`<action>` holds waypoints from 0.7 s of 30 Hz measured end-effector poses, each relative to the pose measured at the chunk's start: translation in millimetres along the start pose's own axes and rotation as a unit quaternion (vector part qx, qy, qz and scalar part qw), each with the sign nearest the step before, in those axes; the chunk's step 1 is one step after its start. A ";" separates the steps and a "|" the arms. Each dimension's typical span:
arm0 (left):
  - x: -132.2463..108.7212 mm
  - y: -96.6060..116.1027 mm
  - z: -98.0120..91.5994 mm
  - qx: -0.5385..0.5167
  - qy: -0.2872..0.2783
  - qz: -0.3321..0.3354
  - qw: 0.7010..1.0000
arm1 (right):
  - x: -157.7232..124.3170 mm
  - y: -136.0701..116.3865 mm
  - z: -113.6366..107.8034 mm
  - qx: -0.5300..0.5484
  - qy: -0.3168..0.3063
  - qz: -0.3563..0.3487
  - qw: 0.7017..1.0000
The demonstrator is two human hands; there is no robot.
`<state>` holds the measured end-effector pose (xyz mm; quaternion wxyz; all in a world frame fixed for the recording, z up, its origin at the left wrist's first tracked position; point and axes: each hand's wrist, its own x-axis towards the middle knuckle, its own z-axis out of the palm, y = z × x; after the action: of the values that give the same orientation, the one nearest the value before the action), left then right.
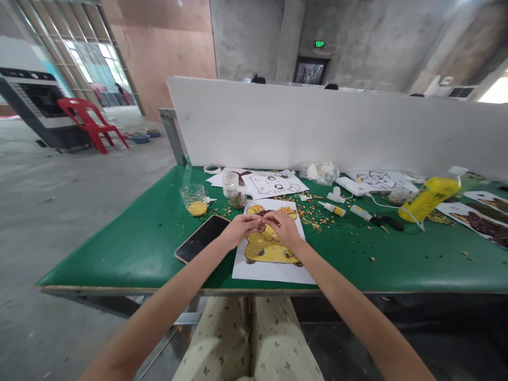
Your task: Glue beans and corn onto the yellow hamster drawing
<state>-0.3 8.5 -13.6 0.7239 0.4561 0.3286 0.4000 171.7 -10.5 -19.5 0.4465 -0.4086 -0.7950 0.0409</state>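
A white sheet [273, 272] with a yellow cartoon animal partly filled in with grains lies on the green table [130, 248] in front of me. My left hand [240, 228] and my right hand [283, 227] meet over the animal's upper part, fingertips pinched together and touching each other. Whatever sits between the fingertips is too small to make out. A black phone [201, 238] lies just left of my left hand.
A clear cup of yellow grains [194, 199] and a small jar [234, 189] stand behind the phone. Loose grains [311, 211], glue tubes [331, 208], a yellow bottle [428, 197], more drawings [275, 183] and a white partition [317, 124] fill the back. A red chair [89, 121] stands far left.
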 end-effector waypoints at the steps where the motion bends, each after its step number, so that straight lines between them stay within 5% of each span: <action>1: -0.2 0.1 0.4 0.003 0.000 0.004 1.000 | -0.3 0.9 0.5 0.001 0.002 0.002 1.000; 21: -5.6 4.8 6.4 0.093 0.033 0.070 0.993 | -2.4 2.8 -3.2 -0.052 0.000 -0.066 0.996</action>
<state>1.1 2.2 -6.2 0.6372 0.5300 0.3550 0.4326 176.5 -11.3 -20.4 0.4265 -0.3776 -0.8214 -0.0298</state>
